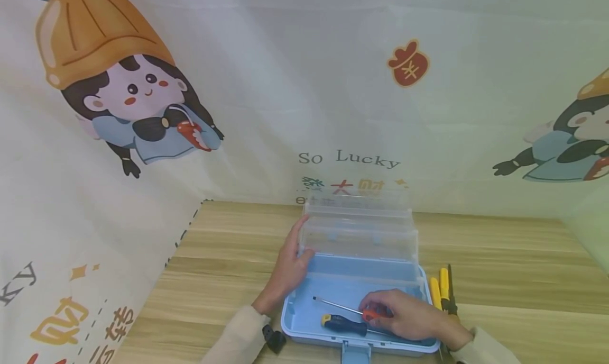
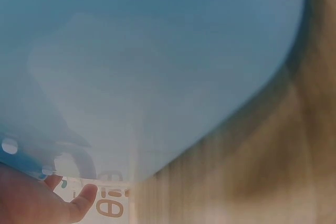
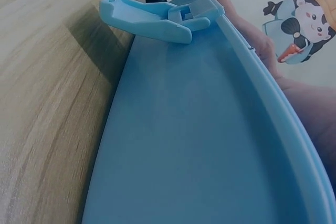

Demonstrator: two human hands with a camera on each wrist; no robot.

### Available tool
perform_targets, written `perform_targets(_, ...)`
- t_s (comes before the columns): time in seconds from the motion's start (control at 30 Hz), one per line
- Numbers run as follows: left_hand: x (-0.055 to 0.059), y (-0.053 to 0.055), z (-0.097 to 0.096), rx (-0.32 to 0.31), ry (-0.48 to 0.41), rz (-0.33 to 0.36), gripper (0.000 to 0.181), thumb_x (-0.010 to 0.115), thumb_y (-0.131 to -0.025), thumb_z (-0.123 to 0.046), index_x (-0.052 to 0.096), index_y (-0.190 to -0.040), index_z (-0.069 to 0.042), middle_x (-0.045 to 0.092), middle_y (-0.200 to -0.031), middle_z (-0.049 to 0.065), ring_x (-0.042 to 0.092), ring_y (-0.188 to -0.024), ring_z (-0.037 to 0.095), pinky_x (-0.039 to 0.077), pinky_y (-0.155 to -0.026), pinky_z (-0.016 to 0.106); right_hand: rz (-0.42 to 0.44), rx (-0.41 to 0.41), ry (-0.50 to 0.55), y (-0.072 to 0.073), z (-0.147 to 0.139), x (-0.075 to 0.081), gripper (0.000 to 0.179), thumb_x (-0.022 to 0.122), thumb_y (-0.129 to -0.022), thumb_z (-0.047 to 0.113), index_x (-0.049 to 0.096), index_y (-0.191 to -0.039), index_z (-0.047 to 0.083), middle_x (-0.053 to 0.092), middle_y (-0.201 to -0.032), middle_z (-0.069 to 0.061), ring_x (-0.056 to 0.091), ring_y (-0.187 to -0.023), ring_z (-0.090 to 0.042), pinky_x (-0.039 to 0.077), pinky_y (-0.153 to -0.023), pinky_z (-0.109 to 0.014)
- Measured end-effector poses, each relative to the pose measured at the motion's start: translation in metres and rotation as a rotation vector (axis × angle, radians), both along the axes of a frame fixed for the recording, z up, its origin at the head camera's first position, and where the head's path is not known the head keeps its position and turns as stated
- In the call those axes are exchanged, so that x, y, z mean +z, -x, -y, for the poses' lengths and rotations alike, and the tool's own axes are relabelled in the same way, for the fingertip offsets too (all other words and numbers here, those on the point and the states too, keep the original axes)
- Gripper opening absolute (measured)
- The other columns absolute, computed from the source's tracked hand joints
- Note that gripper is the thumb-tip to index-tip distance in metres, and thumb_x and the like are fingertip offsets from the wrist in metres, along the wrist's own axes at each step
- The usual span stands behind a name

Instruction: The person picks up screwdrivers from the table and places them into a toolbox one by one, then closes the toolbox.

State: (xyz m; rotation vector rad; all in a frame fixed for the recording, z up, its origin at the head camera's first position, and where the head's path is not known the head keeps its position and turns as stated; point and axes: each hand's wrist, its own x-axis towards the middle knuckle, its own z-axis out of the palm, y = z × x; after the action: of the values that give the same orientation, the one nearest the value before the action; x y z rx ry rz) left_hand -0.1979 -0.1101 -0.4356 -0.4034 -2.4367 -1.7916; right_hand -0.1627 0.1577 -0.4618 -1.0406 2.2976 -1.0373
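Observation:
A light blue toolbox [image 1: 323, 286] stands on the table with its clear lid [image 1: 361, 245] raised at the back. My left hand [image 1: 289, 266] grips the lid's left side, thumb in front and fingers at the outer edge; the left wrist view shows part of this hand [image 2: 37, 198] low in the corner. Inside the box, my right hand [image 1: 404, 314] holds a screwdriver by its red handle [image 1: 370, 315], the shaft pointing left. Just in front of it lies a dark blue screwdriver [image 1: 344, 324] with a yellow end, its shaft partly under my right hand.
Several tools with yellow handles [image 1: 444, 284] lie on the wooden table [image 1: 514, 258] right of the box. A blue latch [image 3: 152, 17] hangs open at the box front. A printed cloth [image 1: 285, 89] rises behind the table.

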Motion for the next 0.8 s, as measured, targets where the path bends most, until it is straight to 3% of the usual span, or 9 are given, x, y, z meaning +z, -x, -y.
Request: perform_targets(0.8,-0.0012,0.0013,0.0006,-0.01,-0.013,-0.005,0.068,0.049,-0.095,0.004,0.025,-0.156,-0.01,0.028,-0.161,0.013,0.031,-0.145,0.039,0.03,-0.114,0.06,-0.023,0.001,-0.026,-0.0008,0.0009,-0.0021,0.018,0.065,-0.094,0.017,0.067,-0.112,0.015,0.067,-0.095,0.011,0.057,-0.083,0.002,0.053,-0.072,-0.023)
